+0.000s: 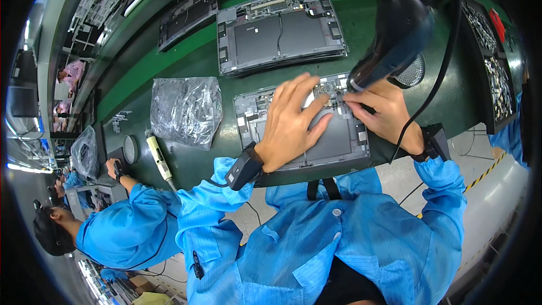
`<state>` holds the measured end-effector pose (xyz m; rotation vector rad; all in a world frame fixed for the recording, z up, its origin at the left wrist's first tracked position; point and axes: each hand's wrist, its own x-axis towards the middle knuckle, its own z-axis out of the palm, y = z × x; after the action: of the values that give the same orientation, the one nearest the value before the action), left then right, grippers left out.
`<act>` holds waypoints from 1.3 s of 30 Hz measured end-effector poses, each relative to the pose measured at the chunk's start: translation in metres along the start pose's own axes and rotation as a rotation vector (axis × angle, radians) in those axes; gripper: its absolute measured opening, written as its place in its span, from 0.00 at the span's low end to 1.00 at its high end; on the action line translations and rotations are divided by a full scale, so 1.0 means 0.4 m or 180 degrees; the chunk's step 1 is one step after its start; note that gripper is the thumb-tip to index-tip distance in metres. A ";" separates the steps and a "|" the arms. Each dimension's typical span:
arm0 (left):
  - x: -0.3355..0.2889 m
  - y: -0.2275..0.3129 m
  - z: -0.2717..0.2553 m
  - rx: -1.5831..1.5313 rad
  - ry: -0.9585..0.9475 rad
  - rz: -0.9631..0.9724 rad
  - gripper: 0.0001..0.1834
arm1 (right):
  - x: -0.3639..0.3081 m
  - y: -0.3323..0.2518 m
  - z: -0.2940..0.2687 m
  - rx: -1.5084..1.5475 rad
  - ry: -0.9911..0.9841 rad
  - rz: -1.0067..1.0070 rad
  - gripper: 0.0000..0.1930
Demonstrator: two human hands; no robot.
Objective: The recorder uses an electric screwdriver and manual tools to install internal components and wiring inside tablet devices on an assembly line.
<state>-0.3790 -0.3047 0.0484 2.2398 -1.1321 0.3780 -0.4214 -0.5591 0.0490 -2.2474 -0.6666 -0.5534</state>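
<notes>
An opened laptop base (333, 141) lies in front of me on the green bench, its circuit board showing along the far edge and a dark battery in the near part. Across its middle-left rests my left hand (291, 118), fingers spread, thumb and fingertips touching near the board. My right hand (384, 110) is closed at the board's right end, thumb and forefinger pinched together; whatever lies between them is too small to make out. Just above that hand, a dark hanging device (389, 39) with a narrow tip points down at the board, partly covering the hand.
Beyond lie a stack of opened laptop bases (282, 31) and another base (189, 17). On the left are a clear plastic bag (186, 110), a pale electric screwdriver (158, 155) and a round dish (130, 149). Parts trays (497, 79) stand right; a co-worker (124, 220) sits left.
</notes>
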 end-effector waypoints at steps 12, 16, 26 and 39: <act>-0.019 -0.031 0.021 -0.0019 0.0038 0.0067 0.24 | 0.042 0.007 0.020 -0.0449 -0.0355 -0.0403 0.14; -0.023 -0.031 0.022 0.0054 -0.0016 0.0077 0.24 | 0.046 0.008 0.016 -0.0444 -0.0438 -0.0369 0.15; -0.023 -0.031 0.023 -0.0003 -0.0047 0.0112 0.24 | 0.040 0.012 0.022 -0.0346 -0.0379 -0.0342 0.15; -0.030 -0.028 0.029 0.0148 -0.0126 0.0134 0.25 | 0.042 -0.008 0.026 -0.0816 -0.0535 -0.0602 0.18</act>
<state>-0.3775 -0.2992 0.0291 2.2758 -1.2041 0.3825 -0.4085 -0.5446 0.0533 -2.5059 -0.9469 -0.5728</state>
